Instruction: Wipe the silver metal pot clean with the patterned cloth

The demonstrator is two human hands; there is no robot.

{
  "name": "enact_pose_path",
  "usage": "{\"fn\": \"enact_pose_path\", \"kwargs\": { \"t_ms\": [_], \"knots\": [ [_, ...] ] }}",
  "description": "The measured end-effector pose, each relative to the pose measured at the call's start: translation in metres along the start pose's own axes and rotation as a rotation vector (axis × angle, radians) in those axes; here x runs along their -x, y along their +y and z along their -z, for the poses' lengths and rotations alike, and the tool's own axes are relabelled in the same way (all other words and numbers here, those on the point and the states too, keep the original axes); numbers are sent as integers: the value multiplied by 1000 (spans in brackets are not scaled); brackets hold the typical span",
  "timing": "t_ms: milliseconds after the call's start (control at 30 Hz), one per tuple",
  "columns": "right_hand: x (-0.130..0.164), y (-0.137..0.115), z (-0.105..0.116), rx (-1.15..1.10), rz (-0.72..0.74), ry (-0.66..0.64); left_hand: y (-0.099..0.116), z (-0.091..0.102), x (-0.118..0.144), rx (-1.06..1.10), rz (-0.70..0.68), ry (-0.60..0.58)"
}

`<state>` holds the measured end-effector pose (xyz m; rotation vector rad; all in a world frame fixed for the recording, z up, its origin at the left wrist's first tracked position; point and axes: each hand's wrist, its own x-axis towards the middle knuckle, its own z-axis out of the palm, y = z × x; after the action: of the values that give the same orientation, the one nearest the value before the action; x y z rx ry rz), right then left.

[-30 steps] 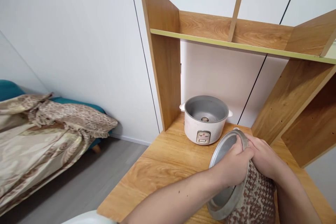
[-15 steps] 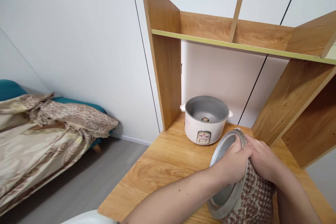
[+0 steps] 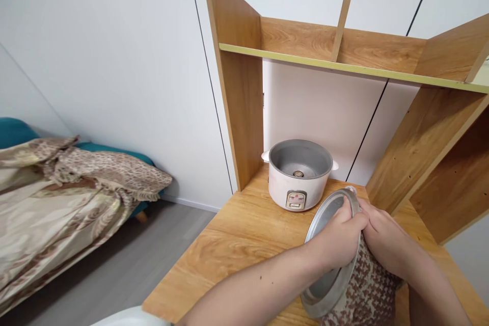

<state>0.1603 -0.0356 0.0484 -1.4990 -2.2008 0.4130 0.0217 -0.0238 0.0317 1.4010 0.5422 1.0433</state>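
Tilted on its side at the lower right is a round metal pot (image 3: 320, 305) with a wide grey rim. My left hand (image 3: 346, 234) reaches across its mouth and is closed on the upper rim, thumb toward the top. Against it on the right, my right hand (image 3: 385, 237) is closed at the outer side of the rim, its fingertips partly hidden. A brown-and-cream patterned cloth (image 3: 369, 285) bunches below my right hand and covers the pot's outside. Beyond my hands stands a white rice cooker (image 3: 280, 191), lidless, with its heating-plate centre visible inside.
The wooden desk (image 3: 206, 249) carries a shelf unit (image 3: 244, 112) along its back, with an upright panel on each side. A white rounded object (image 3: 130, 317) shows at the bottom edge. Leftward, a teal sofa (image 3: 114, 148) is draped with a patterned throw (image 3: 126, 170).
Both hands stay at the pot's rim. The cloth below my right hand has shifted slightly, and the view has moved a little.
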Motion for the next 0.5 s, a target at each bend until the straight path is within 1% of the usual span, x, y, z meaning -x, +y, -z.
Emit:
{"fn": "enact_pose_path", "kwargs": {
  "t_ms": [133, 300, 400, 500],
  "knots": [
    [-3, 2, 0, 7, -47, -16, 1, 1, 1, -2, 1, -1],
    [-11, 5, 1, -58, -81, -25, 4, 0, 4, -31, 31, -4],
    [-14, 10, 1, -71, -46, -26, 6, -1, 5, -96, 42, -8],
    [-15, 14, 0, -52, 1, -20, 6, 0, 5, -134, 14, -29]
  ]
}}
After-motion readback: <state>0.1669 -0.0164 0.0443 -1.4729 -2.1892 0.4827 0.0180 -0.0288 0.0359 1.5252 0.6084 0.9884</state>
